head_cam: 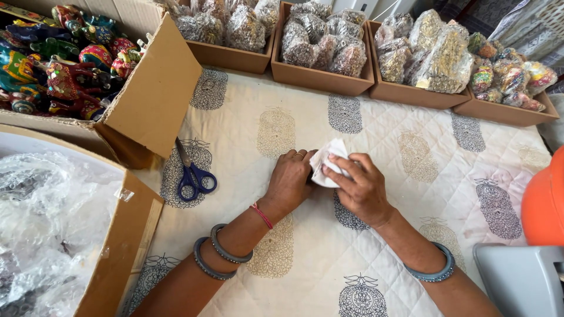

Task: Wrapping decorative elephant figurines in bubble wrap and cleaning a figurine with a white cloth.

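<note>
A small bundle of white paper (326, 159) lies on the cream quilted cloth (411, 170) with printed motifs, in the middle of the head view. My left hand (290, 181) presses against the bundle's left side, fingers curled. My right hand (359, 186) lies over its right side, fingers bent on top of the paper. What the paper wraps is hidden. Both wrists wear bangles, and the left also carries a red thread.
Blue-handled scissors (191, 174) lie left of my hands. A cardboard box of painted figurines (64, 64) sits far left, a box with clear plastic wrap (47, 217) below it. Several cardboard trays of bagged trinkets (323, 44) line the back edge. An orange object (545, 202) stands right.
</note>
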